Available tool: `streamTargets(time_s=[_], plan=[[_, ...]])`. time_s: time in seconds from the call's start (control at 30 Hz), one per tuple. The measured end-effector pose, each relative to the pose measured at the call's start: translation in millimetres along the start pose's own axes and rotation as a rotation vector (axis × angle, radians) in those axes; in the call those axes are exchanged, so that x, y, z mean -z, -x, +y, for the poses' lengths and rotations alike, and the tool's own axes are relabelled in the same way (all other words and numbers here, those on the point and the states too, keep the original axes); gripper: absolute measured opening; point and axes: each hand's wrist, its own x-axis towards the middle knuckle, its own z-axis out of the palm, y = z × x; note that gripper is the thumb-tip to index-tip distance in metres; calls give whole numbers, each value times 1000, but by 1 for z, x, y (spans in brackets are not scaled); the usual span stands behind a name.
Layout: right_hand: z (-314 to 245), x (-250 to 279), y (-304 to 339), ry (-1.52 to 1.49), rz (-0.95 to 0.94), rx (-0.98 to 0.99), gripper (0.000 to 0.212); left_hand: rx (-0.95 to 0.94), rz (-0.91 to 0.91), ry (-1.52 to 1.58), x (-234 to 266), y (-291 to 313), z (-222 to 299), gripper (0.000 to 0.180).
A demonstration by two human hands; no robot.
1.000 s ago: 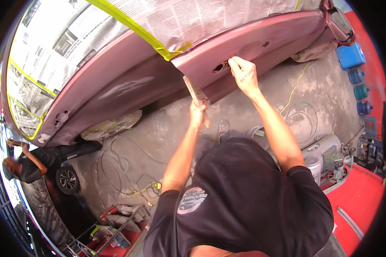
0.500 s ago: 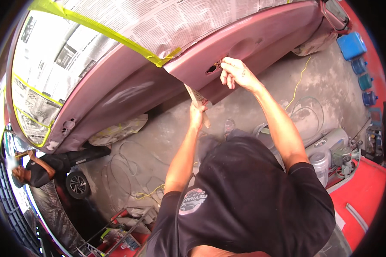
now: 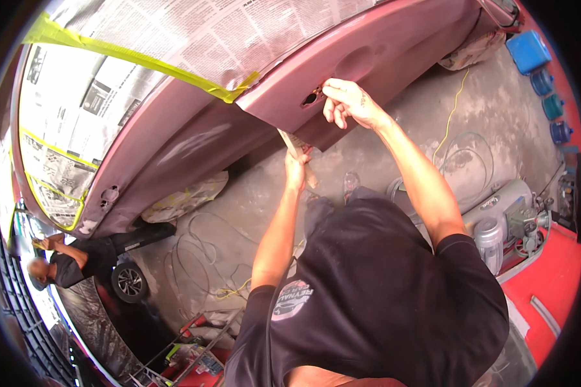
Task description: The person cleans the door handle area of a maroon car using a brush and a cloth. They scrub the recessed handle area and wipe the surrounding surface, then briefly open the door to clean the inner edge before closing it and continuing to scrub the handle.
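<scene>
A car door [image 3: 381, 71] in dull pinkish primer stands in front of me, its window covered with newspaper. My right hand [image 3: 352, 103] is at the handle opening [image 3: 311, 99], thumb and fingers pinched together and the other fingers curled. Whatever is between its fingertips is too small to make out. Lower and to the left, my left hand [image 3: 295, 169] is closed round a long pale strip [image 3: 292, 143] beside the door's rear edge. The strip's upper end lies against that edge; its lower end sticks out below my fingers. I cannot tell whether it is wood or folded paper.
Yellow-green masking tape [image 3: 142, 61] edges the newspaper. Hoses [image 3: 200, 248] lie on the concrete floor. An air compressor [image 3: 510, 206] stands right, with blue containers [image 3: 528, 51] beyond. At far left another person [image 3: 71, 261] works near a wheel [image 3: 130, 282]. A metal rack [image 3: 187, 355] stands lower left.
The door and my right hand have shifted slightly left and up in view, while the floor items at left have slid right. Both hands keep nearly the same pose.
</scene>
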Motion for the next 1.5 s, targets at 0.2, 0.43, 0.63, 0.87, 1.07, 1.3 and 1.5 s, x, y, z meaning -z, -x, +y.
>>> streamTargets(time_s=[0.2, 0.43, 0.63, 0.87, 1.07, 1.3, 1.5], plan=[[9, -11, -1, 131, 182, 78, 30, 35, 9, 4, -5, 3, 8, 54], [14, -19, -3, -1, 260, 120, 30, 0, 29, -16, -8, 8, 13, 48], [28, -29, -5, -372, 300, 100, 25, 6, 25, -17, -7, 6, 10, 47], [8, -35, -1, -575, 285, -66, 21, 36, 33, -17, -4, 5, 9, 45], [10, -28, -8, -653, 136, -189, 25, 51, 33, -25, -5, 5, 13, 46], [18, -25, -16, -859, 88, -95, 25, 62, -9, -31, -3, 2, 9, 61], [14, -26, -6, -382, 157, -1, 20, 64, 25, 0, -10, 8, 18, 52]])
